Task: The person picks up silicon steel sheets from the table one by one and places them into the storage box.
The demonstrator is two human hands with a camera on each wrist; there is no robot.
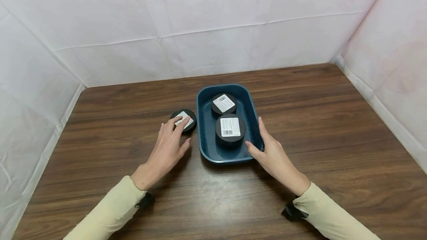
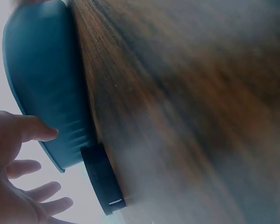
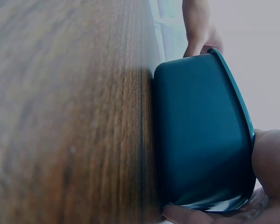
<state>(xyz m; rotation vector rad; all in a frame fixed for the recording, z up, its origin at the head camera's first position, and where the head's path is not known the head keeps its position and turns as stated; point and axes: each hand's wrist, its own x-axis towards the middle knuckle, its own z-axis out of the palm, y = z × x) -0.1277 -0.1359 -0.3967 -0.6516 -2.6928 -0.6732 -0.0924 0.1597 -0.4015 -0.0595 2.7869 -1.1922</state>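
A blue rectangular tray (image 1: 208, 155) sits on the wooden table with two black round containers in it, a nearer one (image 1: 221, 139) and a farther one (image 1: 214, 111). Both have white barcode labels on top. My right hand (image 1: 275, 158) holds the tray's right side near the front corner, thumb over the rim and fingers along the outer wall. Left of the tray lies a third black round container (image 1: 192, 125), flatter looking, also labelled. Above it hovers my left hand (image 1: 165, 151), fingers spread and apart from it in the left wrist view.
The dark wooden table (image 1: 333, 121) extends around the tray. White sheeting (image 1: 207, 55) rises behind its back edge and along both sides. Black wrist straps (image 1: 293, 212) show at the sleeve cuffs.
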